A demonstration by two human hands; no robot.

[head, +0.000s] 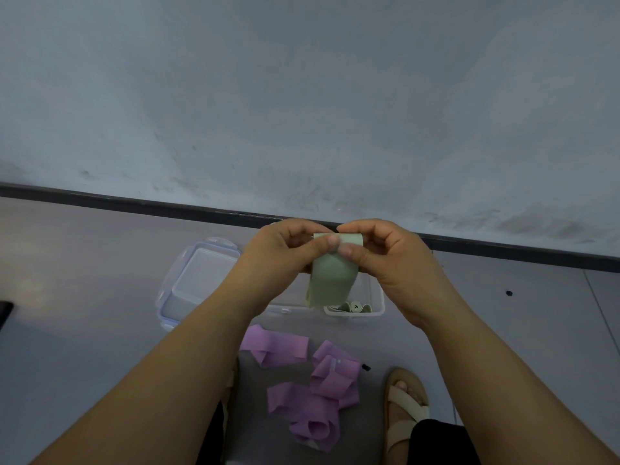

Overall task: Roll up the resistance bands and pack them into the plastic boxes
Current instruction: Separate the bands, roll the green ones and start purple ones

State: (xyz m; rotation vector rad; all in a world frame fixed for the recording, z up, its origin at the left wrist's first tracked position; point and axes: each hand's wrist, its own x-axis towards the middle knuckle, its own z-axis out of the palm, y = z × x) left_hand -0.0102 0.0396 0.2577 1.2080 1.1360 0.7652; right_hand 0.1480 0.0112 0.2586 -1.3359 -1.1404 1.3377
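Note:
I hold a pale green resistance band (332,278) up in front of me, above the floor. My left hand (285,250) and my right hand (382,253) both pinch its top end, which is folded over into the start of a roll, while the rest hangs down. Below it stands a clear plastic box (375,307) with rolled green bands (350,307) inside. A loose pile of purple resistance bands (318,391) lies on the floor nearer to me.
The box's clear lid with blue clips (198,280) lies on the floor left of the box. A dark skirting strip (134,204) runs along the grey wall behind. My sandalled foot (406,404) is at the lower right, by a small black object (365,366).

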